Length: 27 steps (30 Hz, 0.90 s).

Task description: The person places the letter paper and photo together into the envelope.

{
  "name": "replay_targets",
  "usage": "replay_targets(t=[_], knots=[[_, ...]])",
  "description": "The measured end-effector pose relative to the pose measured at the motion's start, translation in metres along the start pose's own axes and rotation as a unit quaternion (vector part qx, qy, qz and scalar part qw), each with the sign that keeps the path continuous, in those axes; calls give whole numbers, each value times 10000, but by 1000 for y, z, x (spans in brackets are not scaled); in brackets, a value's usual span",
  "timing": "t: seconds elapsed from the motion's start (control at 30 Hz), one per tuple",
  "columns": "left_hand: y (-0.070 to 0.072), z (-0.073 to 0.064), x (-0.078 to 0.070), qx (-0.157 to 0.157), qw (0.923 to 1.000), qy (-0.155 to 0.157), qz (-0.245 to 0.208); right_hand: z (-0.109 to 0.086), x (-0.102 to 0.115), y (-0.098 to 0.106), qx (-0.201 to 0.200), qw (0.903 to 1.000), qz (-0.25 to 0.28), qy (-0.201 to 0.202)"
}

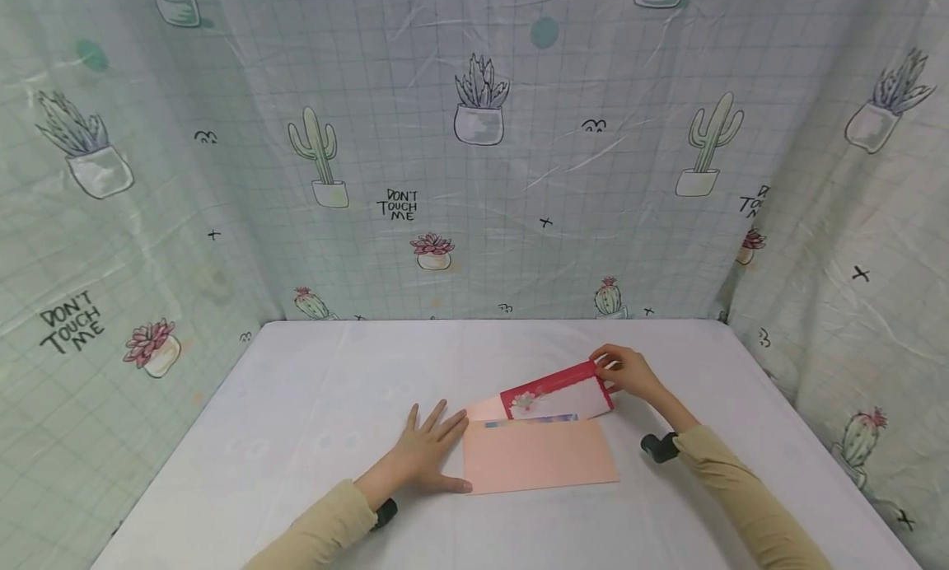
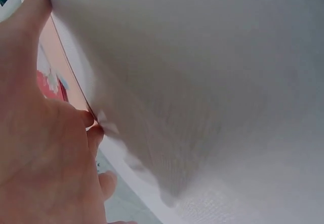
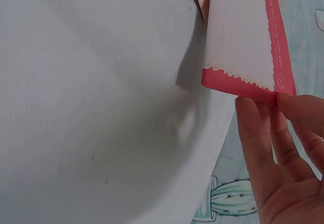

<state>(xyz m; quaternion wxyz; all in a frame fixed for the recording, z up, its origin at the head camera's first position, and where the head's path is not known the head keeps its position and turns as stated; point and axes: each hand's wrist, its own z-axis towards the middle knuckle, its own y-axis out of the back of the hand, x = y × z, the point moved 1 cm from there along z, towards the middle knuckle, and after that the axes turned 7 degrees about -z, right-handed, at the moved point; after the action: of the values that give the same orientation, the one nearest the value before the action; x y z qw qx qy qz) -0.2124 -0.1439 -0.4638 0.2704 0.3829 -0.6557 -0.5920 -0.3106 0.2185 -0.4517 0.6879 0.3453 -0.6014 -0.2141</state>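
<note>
A peach envelope [image 1: 541, 459] lies on the white table with its flap side [image 1: 485, 408] away from me. My left hand [image 1: 424, 455] is spread flat at its left edge, thumb on the near corner and fingertips at the far corner. Between thumb and fingers, my right hand [image 1: 628, 374] pinches the right end of a red-bordered card [image 1: 571, 397] with a white lined middle and pale flowers. Tilted up to the right, that card overlaps the envelope's mouth, its lower left part hidden. A bluish printed strip [image 1: 532, 421] shows along the envelope's opening.
The white table [image 1: 311, 405] reaches back to a curtain [image 1: 549, 166] printed with potted cacti, which also hangs at both sides. Dark wrist devices sit under each forearm, one [image 1: 658, 448] beside the right sleeve.
</note>
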Motion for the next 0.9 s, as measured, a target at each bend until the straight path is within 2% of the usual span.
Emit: replay_targets(t=[0.17, 0.5, 0.9], knots=[[-6, 3, 2, 168, 9997, 115, 139, 1, 4, -9, 81, 9999, -13, 144], [1, -1, -2, 65, 9997, 30, 212, 4, 14, -21, 518, 9981, 45, 331], [2, -2, -3, 92, 9996, 18, 273, 5, 16, -32, 906, 9927, 685, 395]])
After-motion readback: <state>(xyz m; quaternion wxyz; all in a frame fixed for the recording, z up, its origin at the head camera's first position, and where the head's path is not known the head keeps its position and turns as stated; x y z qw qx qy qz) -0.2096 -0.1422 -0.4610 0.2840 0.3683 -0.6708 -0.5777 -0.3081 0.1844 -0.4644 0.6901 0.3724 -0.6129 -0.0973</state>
